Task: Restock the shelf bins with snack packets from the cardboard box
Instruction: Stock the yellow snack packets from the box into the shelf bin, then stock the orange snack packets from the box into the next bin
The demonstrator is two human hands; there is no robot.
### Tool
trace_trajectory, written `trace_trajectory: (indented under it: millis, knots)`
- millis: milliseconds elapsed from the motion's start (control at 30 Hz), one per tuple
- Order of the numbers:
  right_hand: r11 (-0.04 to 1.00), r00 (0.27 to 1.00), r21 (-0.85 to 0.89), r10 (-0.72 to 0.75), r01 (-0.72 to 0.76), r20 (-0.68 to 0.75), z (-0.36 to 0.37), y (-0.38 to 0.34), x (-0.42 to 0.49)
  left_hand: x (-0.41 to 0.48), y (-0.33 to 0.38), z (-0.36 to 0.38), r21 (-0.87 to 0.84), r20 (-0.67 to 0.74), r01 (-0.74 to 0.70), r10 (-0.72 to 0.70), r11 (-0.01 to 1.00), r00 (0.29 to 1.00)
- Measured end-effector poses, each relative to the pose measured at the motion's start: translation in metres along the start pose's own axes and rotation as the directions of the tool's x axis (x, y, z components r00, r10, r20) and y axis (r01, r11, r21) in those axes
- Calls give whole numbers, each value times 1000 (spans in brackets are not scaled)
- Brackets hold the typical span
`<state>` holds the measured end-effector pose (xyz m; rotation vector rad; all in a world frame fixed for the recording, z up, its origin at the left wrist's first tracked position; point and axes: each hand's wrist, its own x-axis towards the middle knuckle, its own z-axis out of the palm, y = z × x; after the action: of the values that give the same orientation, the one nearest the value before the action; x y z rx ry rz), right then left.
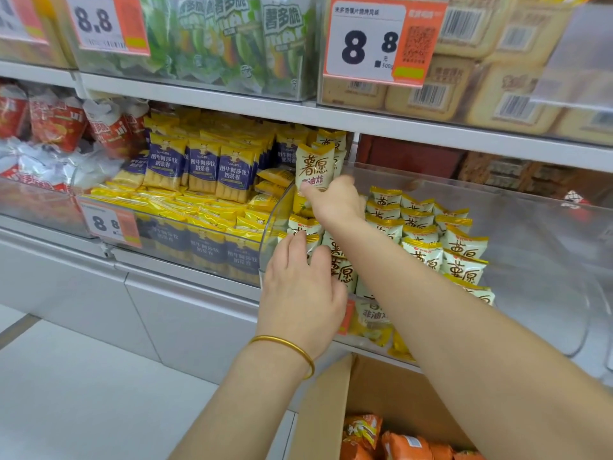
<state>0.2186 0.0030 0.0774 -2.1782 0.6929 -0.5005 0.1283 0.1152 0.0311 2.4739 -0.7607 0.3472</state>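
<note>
My right hand (335,200) pinches a cream and yellow snack packet (313,166) by its lower edge and holds it upright at the back left of a clear shelf bin (530,227). Rows of the same cream and yellow packets (428,240) stand in this bin. My left hand (300,290), with a gold bangle at the wrist, grips packets at the bin's front left corner. Below, the open cardboard box (328,403) holds orange snack packets (381,439).
The neighbouring bin to the left holds yellow and navy packets (199,171) behind an 8.8 price tag (111,224). Red packets (56,121) lie further left. The upper shelf carries green packets (232,38) and beige packs (497,84). White floor (83,393) lies at lower left.
</note>
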Motion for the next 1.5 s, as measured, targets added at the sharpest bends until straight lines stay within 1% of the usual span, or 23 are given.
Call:
trace_trajectory:
  millis: [100, 233, 300, 367, 433, 500, 567, 600, 633, 700, 767, 833, 900, 967, 1000, 1067, 1133, 1167, 1233, 1300, 1367, 1500]
  knots:
    - [1000, 1000, 26, -7, 7, -14, 3, 3, 4, 0, 1, -2, -2, 23, 3, -3, 1000, 1000]
    - [999, 999, 38, -16, 15, 27, -2, 1, 3, 0, 1, -3, -3, 34, 6, -6, 1000, 999]
    - [999, 999, 45, -33, 31, 42, -16, -1, -5, 0, 0, -1, -11, 10, 6, -6, 1000, 1000]
    - [995, 995, 33, -93, 92, 44, -38, -2, -22, 1, 0, -1, -11, -55, -12, 12, 1000, 998]
    - [980, 981, 55, -193, 191, 32, -67, 3, -53, 0, 5, -6, -2, -130, -54, 54, 999, 990]
    - [958, 962, 88, -274, 272, 8, -101, 18, -93, -6, 19, -16, 6, -198, -141, 139, 990, 970]
    - [944, 951, 128, -308, 303, 18, -137, 43, -139, -20, 40, -22, -1, -207, -243, 237, 970, 949]
    - [946, 953, 145, -301, 292, 44, -154, 59, -161, -31, 51, -22, -4, -189, -291, 285, 957, 940]
    - [954, 958, 140, -279, 267, 72, -170, 78, -182, -43, 62, -19, -7, -150, -339, 334, 941, 931]
    - [981, 971, 55, -192, 185, 146, -195, 124, -214, -69, 82, -9, -15, -21, -434, 434, 901, 901]
    - [996, 976, -62, -57, 71, 209, -211, 179, -233, -88, 101, 5, -34, 133, -512, 512, 858, 849]
    - [973, 962, -230, 61, 2, 266, -217, 237, -240, -101, 110, 22, -29, 268, -577, 562, 817, 783]
    - [926, 931, -376, 172, -42, 322, -215, 289, -243, -112, 110, 43, -6, 368, -600, 560, 800, 742]
    - [874, 891, -478, 283, -88, 354, -204, 331, -246, -118, 103, 62, 10, 465, -589, 518, 808, 718]
    - [848, 865, -520, 332, -98, 377, -195, 349, -246, -121, 101, 69, 25, 511, -577, 486, 817, 709]
    - [816, 789, -571, 408, -89, 460, -174, 375, -246, -125, 100, 80, 39, 591, -555, 428, 831, 684]
    - [805, 704, -589, 460, -74, 541, -156, 388, -248, -125, 103, 89, 21, 617, -545, 418, 838, 667]
    - [803, 672, -592, 473, -64, 569, -148, 393, -249, -125, 106, 93, 11, 621, -558, 432, 829, 654]
    - [792, 643, -609, 483, -32, 594, -137, 400, -252, -127, 107, 102, -15, 594, -607, 495, 795, 634]
    - [775, 650, -632, 488, -16, 582, -131, 405, -255, -125, 108, 108, -30, 615, -628, 510, 777, 602]
    - [769, 664, -638, 499, -42, 558, -128, 409, -256, -123, 113, 111, -34, 644, -621, 493, 783, 585]
    - [753, 673, -645, 545, -131, 500, -128, 407, -256, -122, 118, 117, -55, 611, -611, 511, 790, 605]
